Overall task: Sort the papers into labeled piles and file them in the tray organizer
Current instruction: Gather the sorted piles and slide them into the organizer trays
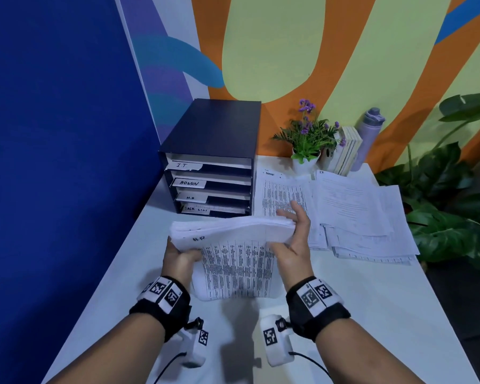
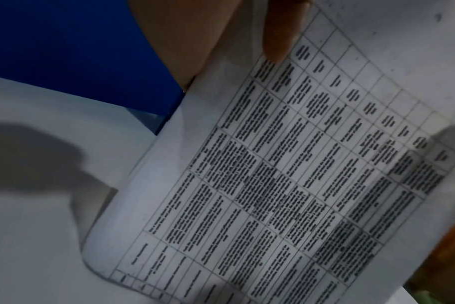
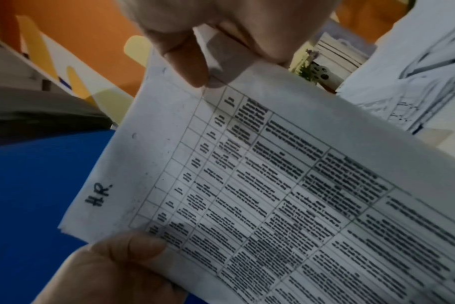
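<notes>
Both hands hold a thick stack of printed table sheets (image 1: pixel 233 245) marked "H.R" above the white table, its near edge drooping down. My left hand (image 1: pixel 178 256) grips the stack's left edge, thumb on top; my right hand (image 1: pixel 291 231) pinches its right edge. The same stack (image 3: pixel 247 185) fills the right wrist view, and the stack (image 2: pixel 273 174) also fills the left wrist view. The dark tray organizer (image 1: pixel 214 159) stands just beyond, with shelves labelled IT, ADMIN, H.R and TASK LIST. An ADMIN pile (image 1: pixel 283 195) and an IT pile (image 1: pixel 352 200) lie to the right.
A blue partition (image 1: pixel 53 162) borders the table on the left. At the back right stand a potted flower (image 1: pixel 308 145), some books (image 1: pixel 347 153) and a lilac bottle (image 1: pixel 367 137). Large green leaves (image 1: pixel 449 203) hang past the table's right edge. More loose sheets (image 1: pixel 372 245) lie under the IT pile.
</notes>
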`<control>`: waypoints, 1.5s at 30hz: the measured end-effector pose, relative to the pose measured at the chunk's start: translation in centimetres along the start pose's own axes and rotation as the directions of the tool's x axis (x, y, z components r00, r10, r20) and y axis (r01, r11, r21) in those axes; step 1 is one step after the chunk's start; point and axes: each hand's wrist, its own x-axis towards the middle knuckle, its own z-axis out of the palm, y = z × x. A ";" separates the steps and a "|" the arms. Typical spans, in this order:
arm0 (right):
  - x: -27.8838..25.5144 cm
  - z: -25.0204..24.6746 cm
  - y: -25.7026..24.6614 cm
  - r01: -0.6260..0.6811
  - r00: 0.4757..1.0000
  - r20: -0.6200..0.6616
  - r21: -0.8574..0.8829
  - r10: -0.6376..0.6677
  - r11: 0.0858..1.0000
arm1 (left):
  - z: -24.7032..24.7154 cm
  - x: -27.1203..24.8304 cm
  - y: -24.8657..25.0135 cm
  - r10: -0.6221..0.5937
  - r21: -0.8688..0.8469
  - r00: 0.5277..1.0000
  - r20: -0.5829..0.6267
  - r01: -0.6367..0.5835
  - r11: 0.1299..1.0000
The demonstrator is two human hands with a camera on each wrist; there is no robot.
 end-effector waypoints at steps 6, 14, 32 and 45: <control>-0.3 -0.1 0.4 0.286 0.958 0.093 -0.310 -0.270 0.907 | 0.3 -0.2 0.1 0.016 -0.083 0.998 0.055 -0.011 0.997; -0.2 0.2 0.0 0.437 0.899 0.199 -0.399 -0.389 0.806 | 0.0 -0.5 -0.5 0.053 0.008 0.994 0.094 -0.054 0.998; -0.8 0.3 -0.9 -0.150 0.987 0.053 -0.005 0.150 0.989 | 1.1 -0.3 3.4 0.181 -0.049 0.981 -0.077 -0.185 0.982; 5.9 -0.1 1.5 -0.447 0.885 -0.113 0.072 0.453 0.892 | -3.0 0.5 -1.4 -0.074 0.373 0.979 0.191 -0.002 0.928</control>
